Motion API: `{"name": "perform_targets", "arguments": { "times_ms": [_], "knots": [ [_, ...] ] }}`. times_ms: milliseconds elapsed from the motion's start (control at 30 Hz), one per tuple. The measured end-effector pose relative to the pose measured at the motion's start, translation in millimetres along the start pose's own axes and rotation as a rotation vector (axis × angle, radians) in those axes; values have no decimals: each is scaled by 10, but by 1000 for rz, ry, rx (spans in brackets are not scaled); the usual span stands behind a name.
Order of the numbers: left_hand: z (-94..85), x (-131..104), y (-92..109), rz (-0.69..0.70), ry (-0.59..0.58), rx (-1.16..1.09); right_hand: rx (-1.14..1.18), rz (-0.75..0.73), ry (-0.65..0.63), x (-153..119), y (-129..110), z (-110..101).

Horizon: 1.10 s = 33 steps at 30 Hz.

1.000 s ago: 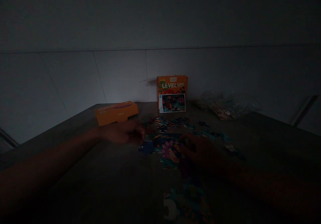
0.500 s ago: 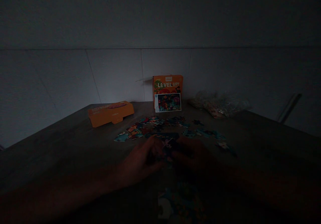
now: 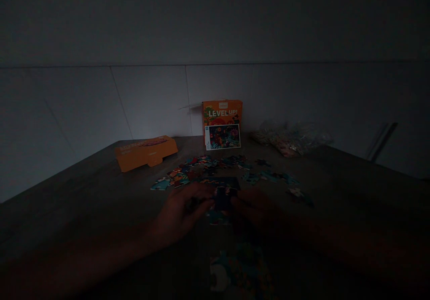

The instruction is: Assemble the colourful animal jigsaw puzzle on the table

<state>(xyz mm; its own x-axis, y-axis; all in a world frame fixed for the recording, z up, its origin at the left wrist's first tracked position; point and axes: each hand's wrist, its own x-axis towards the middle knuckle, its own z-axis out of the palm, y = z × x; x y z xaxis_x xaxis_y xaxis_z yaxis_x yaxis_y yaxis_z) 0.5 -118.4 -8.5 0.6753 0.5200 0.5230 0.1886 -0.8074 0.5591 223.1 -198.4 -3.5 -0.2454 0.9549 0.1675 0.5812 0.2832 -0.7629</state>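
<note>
In the dim head view, my left hand [image 3: 183,208] has its thumb and fingers closed at the left edge of a dark blue puzzle piece [image 3: 223,199]. On the opposite edge, the fingers of my right hand [image 3: 251,205] close on that piece, mostly lost in shadow. Light-coloured puzzle bits [image 3: 218,218] show just below it, and a dark joined strip of puzzle [image 3: 226,182] lies behind. Closer to me is a joined puzzle section [image 3: 240,266] with a pale round shape at its left.
Loose puzzle pieces [image 3: 178,174] spread in an arc beyond my hands, with more pieces [image 3: 272,177] at right. An orange box [image 3: 221,112] stands by the wall with a picture card [image 3: 223,137] against it. An orange carton [image 3: 148,152] lies left; a clear plastic bag [image 3: 292,141] lies right.
My left hand has shifted slightly left and its fingers have drawn back, uncovering more of the dark piece and the light bits below. The view has moved slightly.
</note>
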Motion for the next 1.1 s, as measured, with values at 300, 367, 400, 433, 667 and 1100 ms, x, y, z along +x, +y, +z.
{"name": "perform_targets", "arguments": {
  "times_ms": [300, 367, 400, 433, 667, 1100],
  "knots": [
    [-4, 29, -5, 21, -25, 31, 54, 17, -10, 4, 21, 8],
    [-12, 38, 9, 14, -26, 41, 37, 6, -8, 3, 5, 1],
    [-15, 41, 13, 7, -25, 44, 16, -7, 0, 4, -1, -3],
    [-17, 43, 15, -1, -27, 45, -7, -17, 12, 5, -6, -6],
    [-8, 46, 8, -31, -38, 49, -44, -36, 36, 20, 27, -1],
    [1, 46, 29, -37, -69, 49, -101, -80, 61, 1, 5, 4]
  ]
}}
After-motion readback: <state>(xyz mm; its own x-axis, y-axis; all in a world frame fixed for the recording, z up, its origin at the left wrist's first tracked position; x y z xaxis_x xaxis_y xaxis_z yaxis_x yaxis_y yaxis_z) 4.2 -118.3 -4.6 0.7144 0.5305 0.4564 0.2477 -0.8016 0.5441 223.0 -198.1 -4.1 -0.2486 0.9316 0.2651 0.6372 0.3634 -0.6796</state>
